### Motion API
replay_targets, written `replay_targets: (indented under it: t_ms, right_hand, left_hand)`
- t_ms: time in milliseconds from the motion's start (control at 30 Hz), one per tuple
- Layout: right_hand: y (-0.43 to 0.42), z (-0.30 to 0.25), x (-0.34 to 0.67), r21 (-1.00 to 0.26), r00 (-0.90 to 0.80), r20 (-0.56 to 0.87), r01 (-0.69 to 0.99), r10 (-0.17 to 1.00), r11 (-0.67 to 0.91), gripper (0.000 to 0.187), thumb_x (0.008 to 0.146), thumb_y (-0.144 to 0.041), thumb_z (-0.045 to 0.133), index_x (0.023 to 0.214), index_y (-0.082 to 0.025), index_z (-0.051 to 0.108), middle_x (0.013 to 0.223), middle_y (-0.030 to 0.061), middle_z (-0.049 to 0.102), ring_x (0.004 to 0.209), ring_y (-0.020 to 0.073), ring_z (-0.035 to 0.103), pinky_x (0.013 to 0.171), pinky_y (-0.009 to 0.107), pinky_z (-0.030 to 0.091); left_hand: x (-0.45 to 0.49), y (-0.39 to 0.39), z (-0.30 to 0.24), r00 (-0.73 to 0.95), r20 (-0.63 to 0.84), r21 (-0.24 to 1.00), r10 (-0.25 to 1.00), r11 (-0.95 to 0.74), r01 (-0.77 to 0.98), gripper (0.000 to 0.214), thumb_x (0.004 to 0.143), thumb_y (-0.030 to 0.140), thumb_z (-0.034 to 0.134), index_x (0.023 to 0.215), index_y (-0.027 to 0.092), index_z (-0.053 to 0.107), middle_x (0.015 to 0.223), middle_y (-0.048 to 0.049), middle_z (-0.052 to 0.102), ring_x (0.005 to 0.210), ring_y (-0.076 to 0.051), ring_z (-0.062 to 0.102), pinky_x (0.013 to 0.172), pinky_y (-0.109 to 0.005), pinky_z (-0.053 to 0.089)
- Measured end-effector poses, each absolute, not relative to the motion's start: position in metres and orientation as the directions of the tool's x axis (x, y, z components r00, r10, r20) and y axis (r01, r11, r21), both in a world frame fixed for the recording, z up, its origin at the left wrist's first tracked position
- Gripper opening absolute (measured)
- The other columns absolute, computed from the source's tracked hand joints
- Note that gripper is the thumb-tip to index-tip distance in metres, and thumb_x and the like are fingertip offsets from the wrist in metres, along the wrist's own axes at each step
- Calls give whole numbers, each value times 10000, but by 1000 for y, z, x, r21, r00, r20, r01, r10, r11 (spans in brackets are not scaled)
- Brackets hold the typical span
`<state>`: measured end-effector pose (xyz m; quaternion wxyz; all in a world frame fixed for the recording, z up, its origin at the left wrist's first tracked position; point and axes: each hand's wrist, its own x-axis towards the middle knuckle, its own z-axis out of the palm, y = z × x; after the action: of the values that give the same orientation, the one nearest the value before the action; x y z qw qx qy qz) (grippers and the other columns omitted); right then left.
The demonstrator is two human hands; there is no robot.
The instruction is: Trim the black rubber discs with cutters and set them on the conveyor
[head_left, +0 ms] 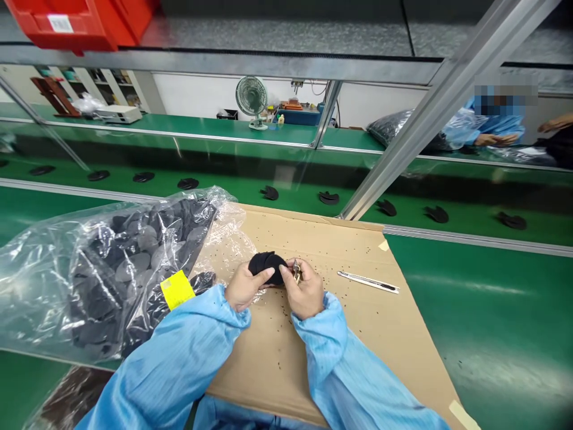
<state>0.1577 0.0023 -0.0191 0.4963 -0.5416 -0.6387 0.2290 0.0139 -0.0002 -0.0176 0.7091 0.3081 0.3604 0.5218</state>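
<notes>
Over the cardboard, my left hand is closed on a couple of overlapping black round pads, its thumb lying on top of them. My right hand pinches the right edge of the pads between thumb and finger. A small metal clipper-like tool sits within the curled fingers of that same hand; its exact kind is hard to make out. Tiny black scraps are scattered on the cardboard sheet around both hands. To the right of my right hand lies a slim utility knife.
A clear plastic bag full of black pads lies at left, with a yellow label. Beyond the cardboard, a green conveyor belt carries spaced black pads. A slanted metal post rises at right. A red bin hangs overhead; another person works behind.
</notes>
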Motion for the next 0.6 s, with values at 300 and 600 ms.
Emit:
replay_targets:
  t_ms: [300, 600]
  right_hand:
    - [3, -18, 157, -872, 56, 318, 408, 947, 269, 210, 797, -386, 597, 861, -186, 591, 769, 32, 644, 688, 167, 593, 683, 294, 498]
    - [8, -14, 163, -965, -93, 167, 189, 982, 182, 355, 649, -388, 743, 916, -179, 639, 870, 48, 677, 790, 200, 630, 762, 340, 515]
  left_hand:
    - [13, 0, -20, 170, -162, 830, 972, 227, -509, 426, 624, 275, 782, 997, 114, 656, 979, -116, 677, 905, -252, 635, 858, -423, 492]
    - [10, 1, -27, 82, -47, 892, 996, 79, -445, 298, 622, 239, 782, 857, 139, 628, 882, -54, 646, 860, -192, 604, 833, -333, 470]
